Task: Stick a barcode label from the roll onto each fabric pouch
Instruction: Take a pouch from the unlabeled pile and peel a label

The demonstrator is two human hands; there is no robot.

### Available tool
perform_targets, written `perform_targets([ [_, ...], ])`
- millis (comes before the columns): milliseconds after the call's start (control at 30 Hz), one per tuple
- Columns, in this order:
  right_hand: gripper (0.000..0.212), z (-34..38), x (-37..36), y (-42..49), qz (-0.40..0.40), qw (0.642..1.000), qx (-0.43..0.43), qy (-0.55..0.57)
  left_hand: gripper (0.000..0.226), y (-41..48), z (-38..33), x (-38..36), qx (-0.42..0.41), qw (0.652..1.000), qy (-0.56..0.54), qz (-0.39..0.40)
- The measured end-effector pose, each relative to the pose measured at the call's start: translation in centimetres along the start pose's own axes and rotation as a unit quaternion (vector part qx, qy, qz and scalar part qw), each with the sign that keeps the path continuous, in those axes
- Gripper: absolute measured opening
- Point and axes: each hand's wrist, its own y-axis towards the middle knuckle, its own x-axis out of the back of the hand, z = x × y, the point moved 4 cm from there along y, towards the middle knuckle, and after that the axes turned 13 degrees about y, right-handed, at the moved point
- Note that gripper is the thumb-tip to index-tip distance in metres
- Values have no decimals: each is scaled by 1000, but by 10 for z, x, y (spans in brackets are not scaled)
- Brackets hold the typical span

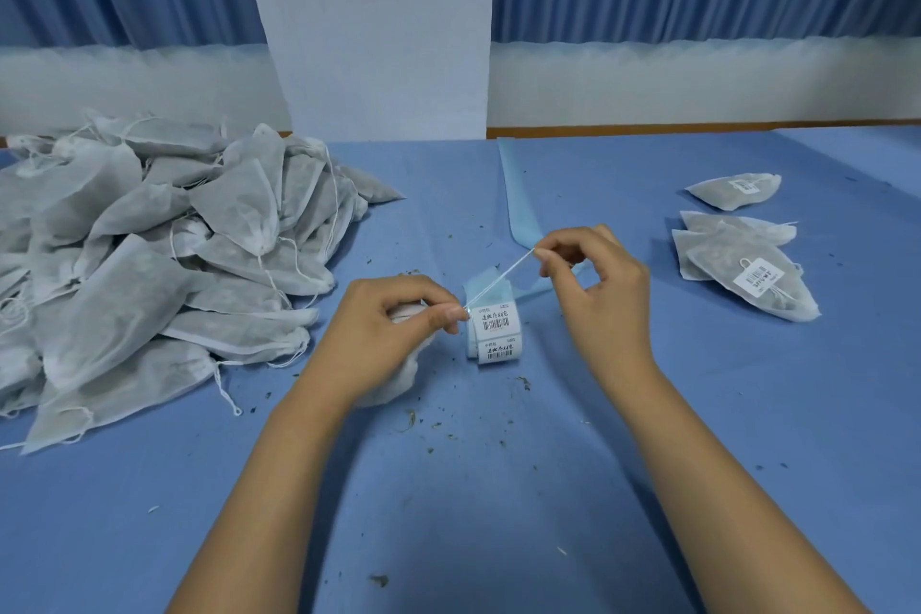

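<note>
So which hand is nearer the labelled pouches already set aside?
Right. The right hand, pinching a string, sits just left of the labelled pouches, apart from them; the left hand, pinching its other end, is farther left, beyond the label roll.

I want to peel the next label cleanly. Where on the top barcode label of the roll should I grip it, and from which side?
Probably pinch the top barcode label at its right edge, coming from the right: it faces up on the label roll, and the left hand crowds its left edge.
</note>
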Motion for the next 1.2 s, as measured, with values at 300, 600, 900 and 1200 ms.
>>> perform_targets([
  [300, 6, 22, -44, -24, 181, 970, 155, -46, 21, 0, -6, 9, -24, 980, -121, -159],
  [600, 8, 29, -18, -14, 39, 985, 156, -67, 14, 1, -8, -11, -60, 994, 88, -36],
  [900, 11, 15, -32, -19, 77, 997, -19, -23, 16, -4, -11, -6, -28, 978, 18, -206],
  [1200, 13, 22, -34, -20, 110, 994, -6, -7, 15, -3, -11, -13, 42, 984, -42, -170],
])
